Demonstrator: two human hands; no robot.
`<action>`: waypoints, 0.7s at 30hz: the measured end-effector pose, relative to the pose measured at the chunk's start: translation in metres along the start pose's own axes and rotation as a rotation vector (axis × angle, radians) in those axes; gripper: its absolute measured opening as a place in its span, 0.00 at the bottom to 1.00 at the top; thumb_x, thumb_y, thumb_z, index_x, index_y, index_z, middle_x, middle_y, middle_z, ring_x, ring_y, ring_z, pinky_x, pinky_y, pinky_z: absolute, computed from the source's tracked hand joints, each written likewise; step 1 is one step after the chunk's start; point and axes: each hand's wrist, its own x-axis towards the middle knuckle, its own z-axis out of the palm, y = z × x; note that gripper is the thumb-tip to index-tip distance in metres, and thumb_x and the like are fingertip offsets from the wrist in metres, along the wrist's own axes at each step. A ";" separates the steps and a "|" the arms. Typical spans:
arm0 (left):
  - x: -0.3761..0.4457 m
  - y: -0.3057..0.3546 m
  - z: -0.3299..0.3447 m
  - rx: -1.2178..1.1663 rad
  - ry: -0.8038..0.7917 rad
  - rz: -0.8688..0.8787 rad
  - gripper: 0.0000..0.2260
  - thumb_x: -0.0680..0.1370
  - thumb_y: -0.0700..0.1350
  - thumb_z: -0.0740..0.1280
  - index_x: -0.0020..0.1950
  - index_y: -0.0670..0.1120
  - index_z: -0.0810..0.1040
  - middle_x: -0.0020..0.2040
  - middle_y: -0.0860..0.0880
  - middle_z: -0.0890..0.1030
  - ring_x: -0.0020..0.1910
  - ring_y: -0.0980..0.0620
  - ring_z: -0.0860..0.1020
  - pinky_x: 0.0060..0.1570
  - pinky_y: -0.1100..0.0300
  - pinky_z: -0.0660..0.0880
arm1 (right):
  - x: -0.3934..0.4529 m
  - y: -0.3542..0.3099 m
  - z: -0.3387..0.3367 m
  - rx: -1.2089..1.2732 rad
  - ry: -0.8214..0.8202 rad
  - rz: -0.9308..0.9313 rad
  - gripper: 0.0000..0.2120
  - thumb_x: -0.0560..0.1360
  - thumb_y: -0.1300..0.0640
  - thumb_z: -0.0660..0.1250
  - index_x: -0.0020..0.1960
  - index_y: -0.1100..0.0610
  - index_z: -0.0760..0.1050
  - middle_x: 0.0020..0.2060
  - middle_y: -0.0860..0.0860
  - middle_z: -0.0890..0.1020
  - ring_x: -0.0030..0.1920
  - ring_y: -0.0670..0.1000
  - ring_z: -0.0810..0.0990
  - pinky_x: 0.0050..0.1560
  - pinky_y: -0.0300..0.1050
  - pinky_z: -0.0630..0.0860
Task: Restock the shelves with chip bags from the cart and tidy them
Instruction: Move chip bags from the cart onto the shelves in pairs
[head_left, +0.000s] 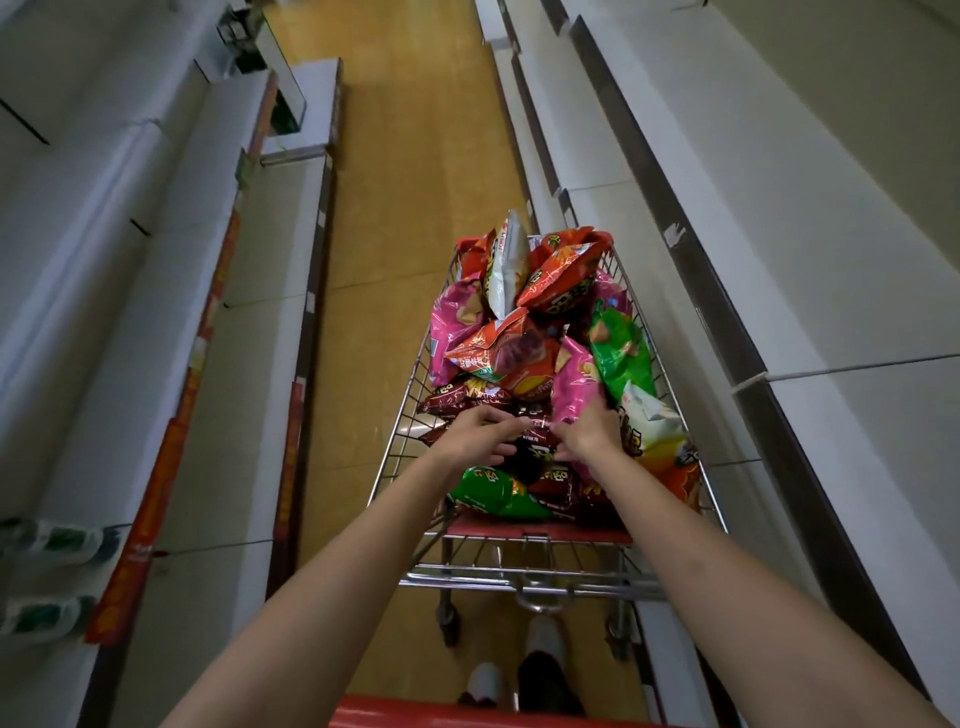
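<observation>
Reaching into the cart (670, 374), both grips, left hand (480, 434) and right hand (589, 431), pinch one dark-red chip bag (540, 441) between them.

1. Just one view, worn on the head, wide-angle.
2. It looks forward and steeply down the aisle floor (415, 171), shelves (779, 260) leaning in on both sides.
3. Cart (519, 574) sits close, right below.

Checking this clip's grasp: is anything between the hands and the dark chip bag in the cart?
Nothing visible: the left hand and right hand already touch the dark chip bag, which lies atop the pile in the cart.
</observation>
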 end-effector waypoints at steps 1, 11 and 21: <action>0.001 0.001 -0.001 0.005 -0.004 -0.001 0.16 0.77 0.51 0.68 0.59 0.43 0.74 0.55 0.46 0.79 0.51 0.51 0.80 0.54 0.56 0.77 | 0.001 -0.001 0.000 -0.013 0.000 -0.007 0.27 0.74 0.60 0.71 0.70 0.60 0.65 0.62 0.62 0.73 0.49 0.62 0.82 0.34 0.47 0.82; -0.001 0.029 -0.021 0.008 -0.010 0.078 0.07 0.79 0.49 0.66 0.51 0.46 0.74 0.52 0.46 0.79 0.50 0.50 0.79 0.50 0.59 0.77 | -0.033 -0.024 -0.052 0.152 0.077 -0.066 0.09 0.80 0.58 0.58 0.44 0.61 0.73 0.28 0.55 0.80 0.25 0.50 0.79 0.31 0.43 0.78; -0.021 0.049 -0.038 0.031 0.116 0.290 0.09 0.79 0.43 0.67 0.56 0.42 0.73 0.54 0.44 0.76 0.51 0.49 0.75 0.41 0.62 0.73 | -0.069 -0.033 -0.085 0.050 0.175 -0.189 0.16 0.80 0.55 0.56 0.33 0.54 0.66 0.26 0.50 0.69 0.30 0.51 0.69 0.38 0.44 0.66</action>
